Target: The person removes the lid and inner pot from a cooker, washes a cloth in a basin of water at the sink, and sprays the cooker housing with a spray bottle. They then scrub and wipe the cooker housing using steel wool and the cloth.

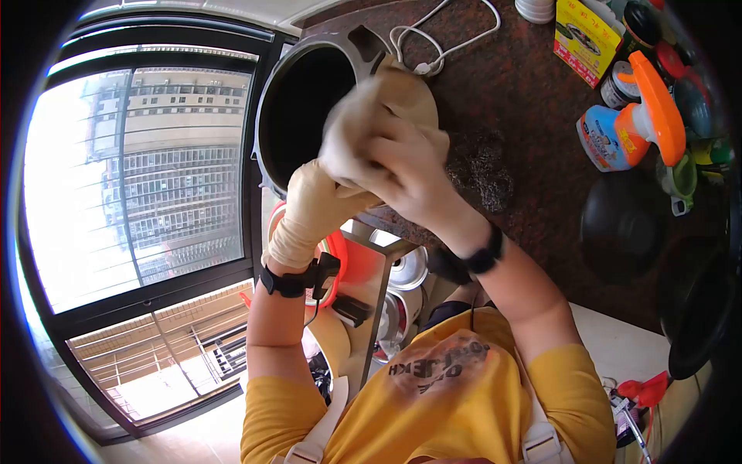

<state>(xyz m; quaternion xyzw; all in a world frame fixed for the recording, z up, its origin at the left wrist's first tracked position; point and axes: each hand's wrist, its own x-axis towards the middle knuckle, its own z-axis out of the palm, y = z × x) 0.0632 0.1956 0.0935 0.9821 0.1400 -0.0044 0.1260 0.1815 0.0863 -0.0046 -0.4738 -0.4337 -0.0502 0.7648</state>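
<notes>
My left hand (315,189) wears a cream rubber glove that reaches past the wrist; its fingers are hidden behind the other hand. Crossing in front of it, my right hand (402,166) has curled fingers, blurred by motion, around loose cream glove material (413,97). Whether this material belongs to the left glove or to a second glove, I cannot tell. Both hands are held at the near right side of a large dark pot (267,116) with a thick grey rim. Dark steel wool scrubbers (487,170) lie on the counter right of my right hand.
On the dark red countertop (518,93) are a white cord (444,46), a blue and orange spray bottle (626,131), a yellow packet (586,39) and a round black object (621,224). Several jars crowd the right edge. A window (154,185) fills the left side. Metal pots (406,271) stand below.
</notes>
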